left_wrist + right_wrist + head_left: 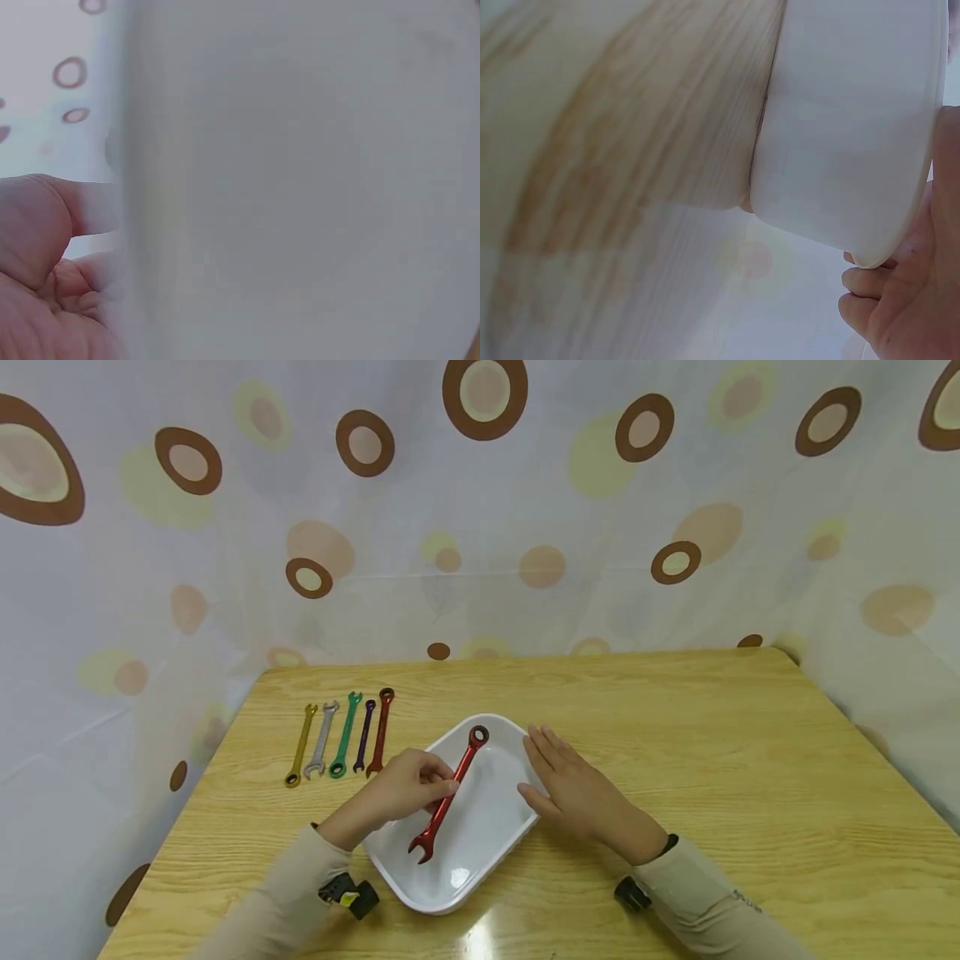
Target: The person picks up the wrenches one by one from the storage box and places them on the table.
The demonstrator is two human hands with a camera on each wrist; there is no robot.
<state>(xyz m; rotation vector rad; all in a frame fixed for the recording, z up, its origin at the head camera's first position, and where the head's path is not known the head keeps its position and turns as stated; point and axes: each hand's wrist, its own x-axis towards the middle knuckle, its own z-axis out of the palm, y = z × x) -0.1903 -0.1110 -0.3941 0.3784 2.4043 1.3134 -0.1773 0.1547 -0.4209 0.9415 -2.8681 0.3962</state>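
In the head view my left hand (411,787) pinches a red combination wrench (459,774) near the middle of its shaft. The wrench is over a white rectangular tray (420,903), ring end away from me, open jaw end toward me. My right hand (573,787), fingers extended, lies along the tray's right rim. In the right wrist view that hand (911,300) is beside the tray's corner (847,135). The tray wall (300,187) fills most of the left wrist view and hides the wrench and my left fingertips there.
Left of the tray, several wrenches lie in a row on the wooden table (675,718): gold (302,745), silver (322,739), green (346,735), purple (364,737) and another red wrench (382,731). A white patterned curtain (480,510) hangs behind the table.
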